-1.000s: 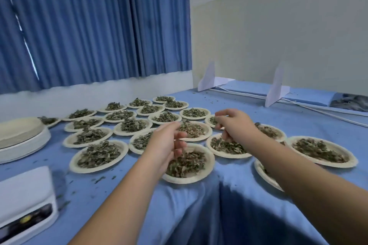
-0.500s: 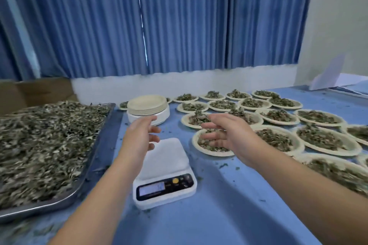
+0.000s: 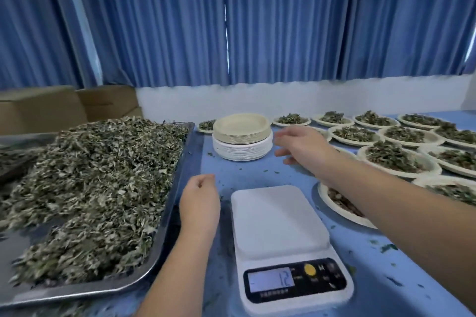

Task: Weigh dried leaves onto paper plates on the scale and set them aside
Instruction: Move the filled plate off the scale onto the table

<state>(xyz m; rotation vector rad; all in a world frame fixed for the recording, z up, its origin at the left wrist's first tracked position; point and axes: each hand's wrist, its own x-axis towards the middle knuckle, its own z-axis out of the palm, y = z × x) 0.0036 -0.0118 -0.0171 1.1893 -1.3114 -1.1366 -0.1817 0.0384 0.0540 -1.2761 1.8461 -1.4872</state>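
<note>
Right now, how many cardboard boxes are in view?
2. One cardboard box sits at far left behind the leaf tray; the second box is just right of it. Others may lie beyond the frame edge.

Curtain [image 3: 283,20]: deep blue, vertical pleat stripes.
Wall [image 3: 309,98]: white.
Table [image 3: 257,172]: light blue cover, flecked with dark green crumbs.
Scale [image 3: 278,221]: white body; black front panel, yellow button, pale grey display.
Stack of plates [image 3: 242,136]: beige upper half, white lower half.
Loose leaves [image 3: 90,183]: mottled grey-green and olive.
Tray [image 3: 77,293]: silver-grey metal.
Filled plates [image 3: 412,174]: cream rims, dark green heaps.
Boxes [image 3: 38,110]: plain brown.
</note>
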